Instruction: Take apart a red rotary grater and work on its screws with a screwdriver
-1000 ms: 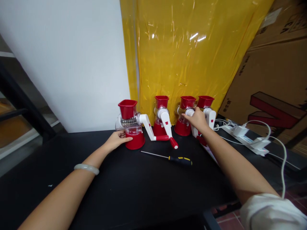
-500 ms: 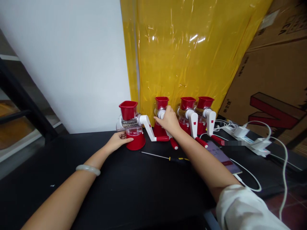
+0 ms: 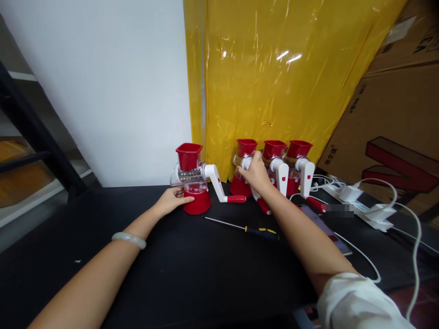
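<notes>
My left hand (image 3: 173, 201) grips the red base of the leftmost rotary grater (image 3: 196, 202), thumb in front and fingers round its left side. This grater stands upright, with a red square hopper, a clear body around a metal drum, and a white crank with a red handle pointing right. My right hand (image 3: 256, 173) is closed on the middle part of a second rotary grater (image 3: 247, 147), at the crank hub, partly hiding it. Close to its right stand two more alike, a third grater (image 3: 275, 149) and a fourth grater (image 3: 300, 149).
A screwdriver (image 3: 262, 232) with a black and yellow handle lies before the graters on the black table (image 3: 192, 274). At right are a phone (image 3: 325, 228), a power strip (image 3: 372, 219) with white cables, and a cardboard box (image 3: 387, 105). Yellow film (image 3: 250, 82) hangs behind.
My right hand has shifted the second grater to the right, closer to the other two. My left hand keeps its hold on the leftmost one. The whole view has turned slightly.
</notes>
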Available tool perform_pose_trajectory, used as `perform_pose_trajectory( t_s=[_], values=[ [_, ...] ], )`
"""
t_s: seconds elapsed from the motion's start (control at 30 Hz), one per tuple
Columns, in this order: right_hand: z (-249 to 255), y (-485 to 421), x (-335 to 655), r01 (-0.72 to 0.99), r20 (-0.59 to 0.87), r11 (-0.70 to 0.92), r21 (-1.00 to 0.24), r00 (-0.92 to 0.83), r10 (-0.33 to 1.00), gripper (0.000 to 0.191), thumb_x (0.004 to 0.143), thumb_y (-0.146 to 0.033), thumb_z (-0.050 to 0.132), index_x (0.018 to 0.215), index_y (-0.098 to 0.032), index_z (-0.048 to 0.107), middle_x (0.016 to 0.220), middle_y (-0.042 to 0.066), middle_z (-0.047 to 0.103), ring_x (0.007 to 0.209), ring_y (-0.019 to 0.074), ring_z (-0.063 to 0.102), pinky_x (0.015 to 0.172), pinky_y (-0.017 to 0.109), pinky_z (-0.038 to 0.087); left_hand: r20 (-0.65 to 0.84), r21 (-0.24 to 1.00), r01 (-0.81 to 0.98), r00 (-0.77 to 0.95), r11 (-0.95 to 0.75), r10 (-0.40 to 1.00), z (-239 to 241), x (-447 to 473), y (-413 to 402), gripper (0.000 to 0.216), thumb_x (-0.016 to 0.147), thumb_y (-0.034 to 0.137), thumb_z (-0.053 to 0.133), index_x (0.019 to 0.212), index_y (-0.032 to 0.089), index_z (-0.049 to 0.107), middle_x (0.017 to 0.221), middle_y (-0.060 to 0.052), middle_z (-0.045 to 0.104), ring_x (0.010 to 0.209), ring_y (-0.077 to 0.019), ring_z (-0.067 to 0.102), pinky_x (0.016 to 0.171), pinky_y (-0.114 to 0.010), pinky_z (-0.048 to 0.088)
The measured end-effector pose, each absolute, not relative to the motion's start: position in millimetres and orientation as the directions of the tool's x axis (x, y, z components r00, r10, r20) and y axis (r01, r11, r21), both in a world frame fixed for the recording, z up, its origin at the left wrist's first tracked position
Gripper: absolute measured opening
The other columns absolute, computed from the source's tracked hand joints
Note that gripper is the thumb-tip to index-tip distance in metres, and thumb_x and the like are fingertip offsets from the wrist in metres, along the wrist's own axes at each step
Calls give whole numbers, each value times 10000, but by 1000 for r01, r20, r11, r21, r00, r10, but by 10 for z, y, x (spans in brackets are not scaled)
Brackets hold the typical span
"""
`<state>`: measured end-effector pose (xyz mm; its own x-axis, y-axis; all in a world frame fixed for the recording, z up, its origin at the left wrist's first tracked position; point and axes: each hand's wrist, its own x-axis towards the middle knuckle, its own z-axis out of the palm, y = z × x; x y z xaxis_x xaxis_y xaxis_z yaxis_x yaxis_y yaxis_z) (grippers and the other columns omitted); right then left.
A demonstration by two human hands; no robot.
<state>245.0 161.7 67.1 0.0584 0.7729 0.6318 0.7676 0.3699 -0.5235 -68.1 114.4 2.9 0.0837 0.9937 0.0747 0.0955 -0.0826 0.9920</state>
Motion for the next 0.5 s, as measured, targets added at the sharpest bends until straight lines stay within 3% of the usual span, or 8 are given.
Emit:
perform_pose_trajectory(
  t_s=[0.3,0.5],
  values=[
    [581,1687,2502,803,684,385,-455,38,728,612,783,-319,681,1266,-96,379,1224,250,542,1150,357,569,956,500,474,86,982,156,129,-106,988,42,-677,1121,563,578,357,882,1071,143,718,1193,-139,726,1158,-318,666,1068,-500,474],
    [691,1450,2449,925,785,316,-210,-33,619,561,862,-474,588,1240,-70,491,1352,298,430,1292,413,405,1049,609,347,123,944,281,190,-174,974,54,-704,1124,642,641,502,823,1156,143,691,1261,-148,693,1171,-322,653,1039,-481,487]
  ],
)
